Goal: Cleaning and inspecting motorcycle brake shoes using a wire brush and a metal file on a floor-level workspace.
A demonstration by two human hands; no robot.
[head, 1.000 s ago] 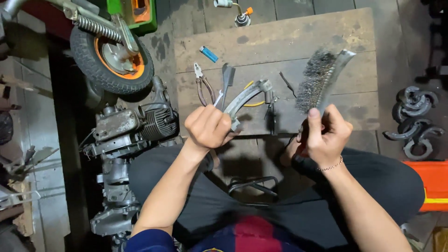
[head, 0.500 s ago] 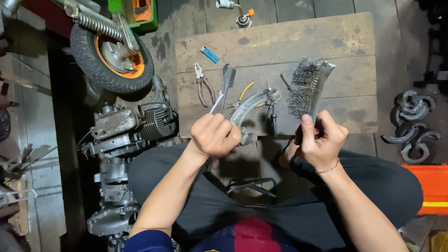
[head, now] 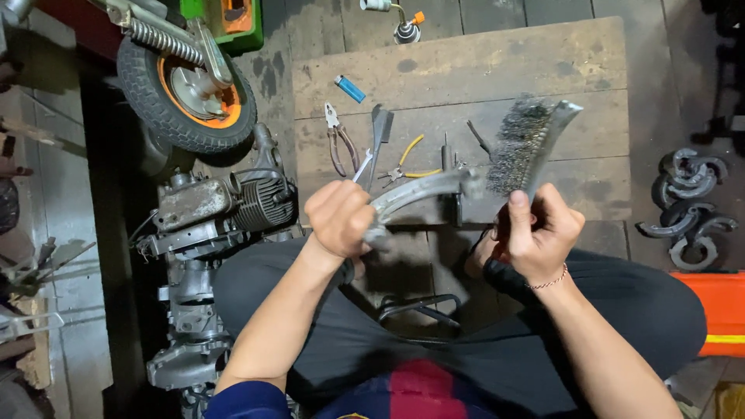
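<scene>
**Two hands, one curved metal part and a wire brush**

Both of your hands are closed around something. Your left hand [head: 340, 217] is curled into a tight fist over the near end of a curved, grey, dull metal part [head: 423, 191], with the fingers wrapped fully round it so that only the arc beyond your knuckles shows. That arc runs rightward and slightly up, and ends just beside the bristles of the brush. Your right hand [head: 535, 233] grips the handle of a steel wire brush with a pale curved back [head: 526, 143]; the thumb lies up along the handle and the other fingers fold behind it. The brush stands tilted, head up and away from you, its dark bristles facing left toward the part's far end. Whether bristles and metal actually touch is hard to tell.

You hold both things above the near edge of a worn wooden board [head: 466, 70]. On that board, beyond your left hand, lie red-handled pliers [head: 338, 140], a flat dark metal blade [head: 379, 136], yellow-handled cutters [head: 407, 161] and a small blue lighter [head: 350, 88]. To your left on the floor sits a grimy finned small engine [head: 225, 206], and past it a black tyre on an orange rim [head: 190, 93]. Far to the right lies a heap of grey curved metal pieces [head: 687, 202].
</scene>
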